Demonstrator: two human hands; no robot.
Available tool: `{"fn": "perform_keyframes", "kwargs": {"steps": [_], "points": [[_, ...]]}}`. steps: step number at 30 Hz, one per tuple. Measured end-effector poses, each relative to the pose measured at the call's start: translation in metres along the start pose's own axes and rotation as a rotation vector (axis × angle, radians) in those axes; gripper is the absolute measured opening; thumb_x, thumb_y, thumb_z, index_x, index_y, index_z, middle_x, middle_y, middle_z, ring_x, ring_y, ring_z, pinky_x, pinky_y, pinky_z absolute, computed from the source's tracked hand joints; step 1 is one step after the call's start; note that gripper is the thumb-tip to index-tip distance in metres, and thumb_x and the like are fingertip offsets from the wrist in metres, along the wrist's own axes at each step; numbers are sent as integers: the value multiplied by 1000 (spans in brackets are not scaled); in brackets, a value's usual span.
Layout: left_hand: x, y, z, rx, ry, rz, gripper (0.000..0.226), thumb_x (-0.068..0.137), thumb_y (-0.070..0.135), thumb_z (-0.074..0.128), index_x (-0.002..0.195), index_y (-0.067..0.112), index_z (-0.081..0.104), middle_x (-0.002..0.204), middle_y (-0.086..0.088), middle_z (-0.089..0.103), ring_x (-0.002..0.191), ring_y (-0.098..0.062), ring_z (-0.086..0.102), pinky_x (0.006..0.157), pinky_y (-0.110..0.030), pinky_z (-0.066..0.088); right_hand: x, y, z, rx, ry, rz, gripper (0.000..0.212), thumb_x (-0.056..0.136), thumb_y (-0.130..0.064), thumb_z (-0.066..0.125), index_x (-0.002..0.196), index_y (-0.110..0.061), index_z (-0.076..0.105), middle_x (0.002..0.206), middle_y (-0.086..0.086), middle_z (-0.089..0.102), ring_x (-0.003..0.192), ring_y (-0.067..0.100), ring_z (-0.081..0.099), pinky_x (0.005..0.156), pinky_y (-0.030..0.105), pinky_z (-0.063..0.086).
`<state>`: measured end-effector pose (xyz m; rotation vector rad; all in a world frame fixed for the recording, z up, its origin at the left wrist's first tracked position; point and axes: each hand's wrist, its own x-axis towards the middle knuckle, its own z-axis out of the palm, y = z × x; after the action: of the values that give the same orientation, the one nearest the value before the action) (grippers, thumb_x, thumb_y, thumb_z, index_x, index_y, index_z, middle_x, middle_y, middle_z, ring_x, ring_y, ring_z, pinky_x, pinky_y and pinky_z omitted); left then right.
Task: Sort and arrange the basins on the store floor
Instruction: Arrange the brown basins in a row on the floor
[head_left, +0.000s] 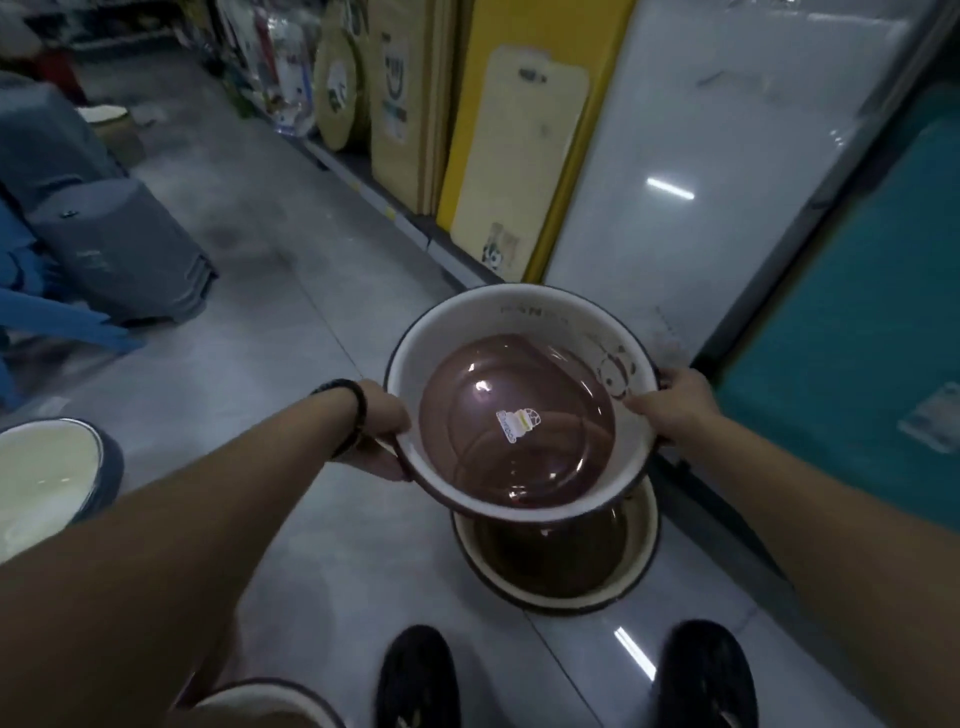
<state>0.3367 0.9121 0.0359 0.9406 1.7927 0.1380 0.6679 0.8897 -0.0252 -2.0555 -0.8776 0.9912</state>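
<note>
I hold a white-walled basin (524, 312) with a brown bottom, a dark rim and a small sticker, tilted toward me in mid-air. My left hand (382, 431) grips its left rim, and my right hand (670, 402) grips its right rim. Directly below it, a second basin of the same kind (639, 566) rests on the grey floor, partly hidden by the held one. A cream basin with a blue outside (52, 473) sits at the left edge. Another basin's rim (270, 696) shows at the bottom, under my left arm.
Yellow and cream boards (519, 156) and a white panel (701, 182) lean against the shelf on the right, with a teal panel (857, 338) beyond. Grey bins (119, 249) and blue plastic items (41, 312) stand on the left. My two black shoes (415, 675) are at the bottom.
</note>
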Motion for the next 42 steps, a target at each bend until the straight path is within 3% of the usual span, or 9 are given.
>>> {"fn": "perform_keyframes", "kwargs": {"steps": [4, 8, 13, 16, 21, 28, 32, 37, 42], "points": [[23, -13, 68, 62, -10, -139, 25, 102, 1, 45, 81, -9, 56, 52, -19, 68, 62, -33, 69, 51, -43, 61, 12, 41, -11, -1, -55, 138, 60, 75, 2, 75, 134, -6, 64, 121, 17, 70, 100, 34, 68, 88, 44, 61], [53, -37, 115, 18, 67, -173, 14, 96, 0, 52, 86, -6, 59, 75, -22, 70, 66, -37, 72, 41, -50, 58, 20, 66, -8, -80, -73, 202, 61, 88, 0, 66, 148, -6, 53, 133, 19, 64, 101, 31, 63, 88, 40, 58], [88, -59, 143, 51, 167, -132, 12, 93, 2, 54, 100, -4, 60, 89, -25, 70, 67, -42, 72, 43, -49, 58, 38, 95, 3, -138, -176, 336, 41, 91, 1, 65, 132, 1, 60, 97, 20, 69, 83, 35, 71, 73, 48, 65], [108, -70, 156, 54, 203, -136, 20, 90, 8, 58, 110, 3, 58, 100, -24, 66, 77, -44, 70, 48, -54, 59, 44, 107, 6, -162, -218, 401, 37, 89, 3, 69, 125, 1, 62, 98, 21, 69, 85, 36, 70, 76, 48, 64], [133, -86, 180, 84, 289, -131, 31, 86, 16, 61, 115, 14, 52, 109, -17, 61, 91, -42, 64, 60, -55, 62, 51, 125, 7, -172, -268, 451, 29, 91, 6, 66, 118, -2, 60, 100, 16, 66, 81, 26, 63, 56, 33, 49], [167, -96, 190, 117, 363, -130, 26, 84, 18, 60, 110, 18, 53, 96, -14, 60, 90, -40, 65, 79, -52, 62, 59, 143, 14, -209, -397, 479, 63, 85, -8, 76, 143, -10, 50, 135, 16, 60, 121, 34, 59, 91, 49, 56], [180, -109, 191, 93, 336, -146, 11, 92, 18, 53, 101, 24, 54, 98, -13, 59, 84, -40, 64, 67, -53, 63, 58, 143, 17, -220, -432, 463, 46, 91, -6, 71, 134, -8, 55, 120, 14, 64, 109, 29, 61, 90, 48, 54], [181, -107, 186, -26, 274, -215, 7, 97, 17, 53, 98, 24, 53, 111, -14, 61, 86, -39, 63, 74, -58, 61, 55, 136, 17, -372, -482, 414, 49, 96, -14, 67, 141, -8, 47, 131, 16, 58, 120, 32, 57, 103, 51, 51], [139, -67, 158, 217, 10, -256, 66, 93, 35, 70, 141, 0, 42, 130, -22, 58, 103, -39, 68, 77, -54, 62, 44, 100, 26, -955, -570, 113, 44, 103, -25, 55, 141, -2, 54, 128, 16, 62, 113, 28, 62, 99, 38, 56]]}}
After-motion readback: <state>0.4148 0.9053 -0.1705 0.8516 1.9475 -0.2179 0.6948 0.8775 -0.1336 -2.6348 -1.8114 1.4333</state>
